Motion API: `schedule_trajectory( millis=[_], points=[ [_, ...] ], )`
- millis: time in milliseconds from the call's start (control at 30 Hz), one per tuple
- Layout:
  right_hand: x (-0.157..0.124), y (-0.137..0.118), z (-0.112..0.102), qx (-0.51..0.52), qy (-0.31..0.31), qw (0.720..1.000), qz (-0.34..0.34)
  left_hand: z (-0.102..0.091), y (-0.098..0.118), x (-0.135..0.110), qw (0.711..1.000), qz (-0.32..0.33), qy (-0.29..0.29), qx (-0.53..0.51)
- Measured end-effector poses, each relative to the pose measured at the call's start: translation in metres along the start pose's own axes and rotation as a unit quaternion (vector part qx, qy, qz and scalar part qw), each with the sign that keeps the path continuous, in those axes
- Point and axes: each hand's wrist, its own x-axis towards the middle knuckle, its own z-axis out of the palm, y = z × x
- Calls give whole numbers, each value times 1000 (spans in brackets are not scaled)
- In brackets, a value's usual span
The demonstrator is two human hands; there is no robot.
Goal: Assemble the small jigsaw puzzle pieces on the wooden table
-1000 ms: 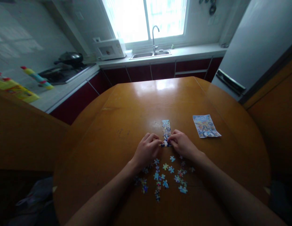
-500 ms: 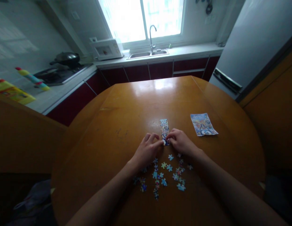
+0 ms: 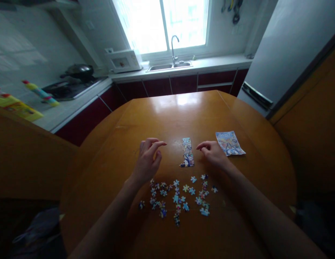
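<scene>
A narrow strip of joined puzzle pieces (image 3: 187, 152) lies flat on the round wooden table (image 3: 172, 118). My left hand (image 3: 147, 160) hovers to the left of the strip, fingers curled loosely apart and holding nothing. My right hand (image 3: 213, 154) rests to the right of the strip, fingers bent but apart, also without anything in it. Several loose puzzle pieces (image 3: 178, 196) are scattered on the table just in front of the strip, between my forearms.
A printed picture card (image 3: 230, 143) lies right of my right hand. Beyond the table runs a counter with a sink and tap (image 3: 172, 61), a white microwave (image 3: 122, 61) and a wok on a stove (image 3: 78, 72). A grey fridge (image 3: 286, 50) stands at the right.
Both hands have let go of the near end of the puzzle strip and drawn apart, the left to the left, the right to the right. The strip stays on the table.
</scene>
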Motion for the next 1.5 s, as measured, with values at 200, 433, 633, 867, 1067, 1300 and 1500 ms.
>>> schedule_trajectory(
  millis=[200, 433, 633, 867, 1067, 1300, 1500],
  points=[
    [-4, -3, -3, -27, 3, 999, -20, -8, -20, -6, 999, -15, -41, -25],
    [-6, 0, -2, -61, 6, 998, -27, 12, -49, -25, 991, -80, -28, -101],
    [-6, 1, -3, -79, 6, 996, -35, 18, -54, -34, 990, -67, -34, -118],
    [-5, 6, -1, -104, -7, 994, -22, 7, -52, -37, 991, -32, -74, -110],
    [-5, 7, 0, -119, -16, 992, -28, -1, -50, -38, 983, 10, -149, -107],
    [-5, 10, 1, -120, -16, 992, -27, -1, -47, -39, 973, 46, -200, -105],
    [-7, 7, 0, -123, -18, 992, -24, 1, -47, -41, 971, 38, -207, -111]
  ],
)
